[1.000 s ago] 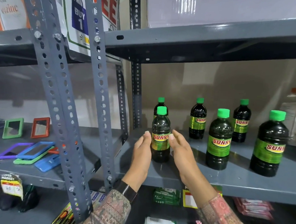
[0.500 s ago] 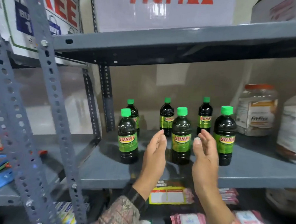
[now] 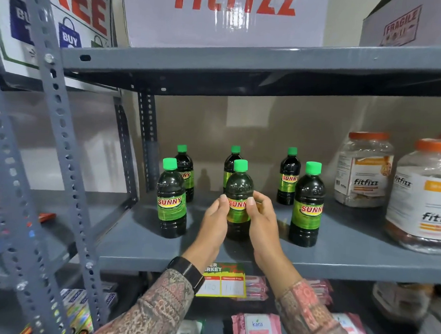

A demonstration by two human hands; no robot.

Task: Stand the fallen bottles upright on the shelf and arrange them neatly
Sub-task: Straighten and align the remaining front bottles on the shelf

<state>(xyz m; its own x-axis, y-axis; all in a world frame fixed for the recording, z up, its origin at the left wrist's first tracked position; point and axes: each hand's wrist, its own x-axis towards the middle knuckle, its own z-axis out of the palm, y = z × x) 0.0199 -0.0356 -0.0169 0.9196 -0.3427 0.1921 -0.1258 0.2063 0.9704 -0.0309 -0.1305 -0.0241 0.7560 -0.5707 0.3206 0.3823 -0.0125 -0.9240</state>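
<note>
Several dark bottles with green caps and SUNNY labels stand upright on the grey shelf (image 3: 350,252), in a front row and a back row. My left hand (image 3: 215,224) and my right hand (image 3: 261,220) clasp the front middle bottle (image 3: 239,185) from both sides at its label. The front left bottle (image 3: 171,202) and the front right bottle (image 3: 307,207) stand apart from my hands. Behind them are the back left bottle (image 3: 186,171), the back middle bottle (image 3: 230,162), partly hidden, and the back right bottle (image 3: 288,178).
Two clear fitfizz jars with orange lids, the farther jar (image 3: 363,171) and the nearer jar (image 3: 424,200), stand on the shelf's right. A perforated upright post (image 3: 62,143) is at the left. Cardboard boxes (image 3: 222,16) sit on the shelf above, wipe packs (image 3: 257,329) below.
My hands left the front left bottle, moved right to the front middle bottle and closed on it. The camera view shifted right.
</note>
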